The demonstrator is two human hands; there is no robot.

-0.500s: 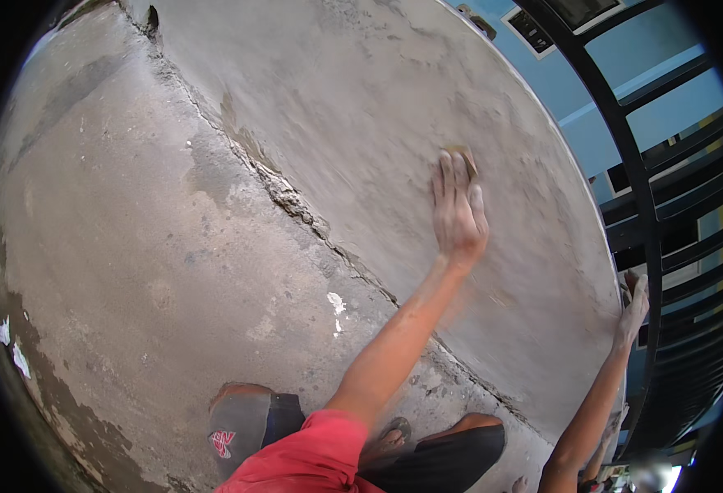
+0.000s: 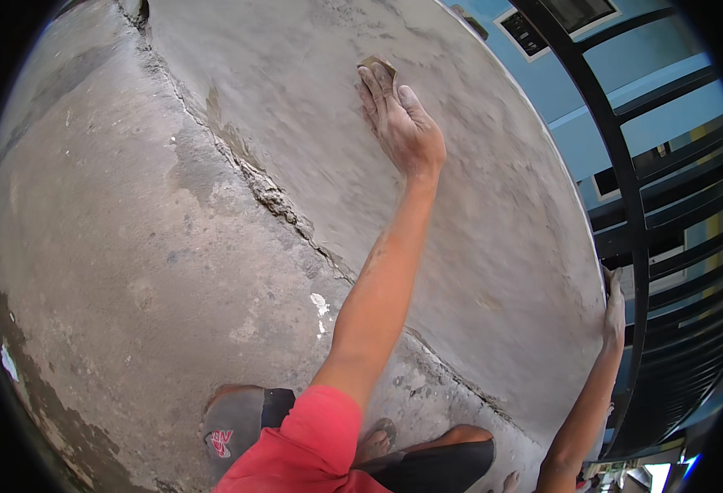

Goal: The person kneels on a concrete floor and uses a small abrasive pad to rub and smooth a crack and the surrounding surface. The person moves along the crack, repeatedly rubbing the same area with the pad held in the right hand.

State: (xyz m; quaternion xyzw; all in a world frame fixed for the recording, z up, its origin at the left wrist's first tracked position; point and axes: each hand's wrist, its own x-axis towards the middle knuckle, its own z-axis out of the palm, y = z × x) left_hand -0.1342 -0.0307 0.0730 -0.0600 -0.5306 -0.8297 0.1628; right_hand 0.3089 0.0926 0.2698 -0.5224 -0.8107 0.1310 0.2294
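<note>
My left hand [image 2: 402,115] reaches far up a grey cement-plastered wall [image 2: 493,205] and presses a small brown pad [image 2: 378,63] flat under its fingertips. The hand is dusted with grey cement and its red sleeve [image 2: 312,444] shows at the bottom. My right hand [image 2: 614,306] lies with straight fingers on the wall's right edge, beside a black metal gate bar [image 2: 624,205], and holds nothing.
A rough cracked seam [image 2: 279,201] runs diagonally where the wall meets the grey concrete ground [image 2: 115,246]. My feet in sandals [image 2: 238,419] stand at the bottom. A black barred gate [image 2: 674,246] and a blue building lie to the right.
My left hand has slid up and to the left along the wall with the pad under it. The right hand stays on the wall edge.
</note>
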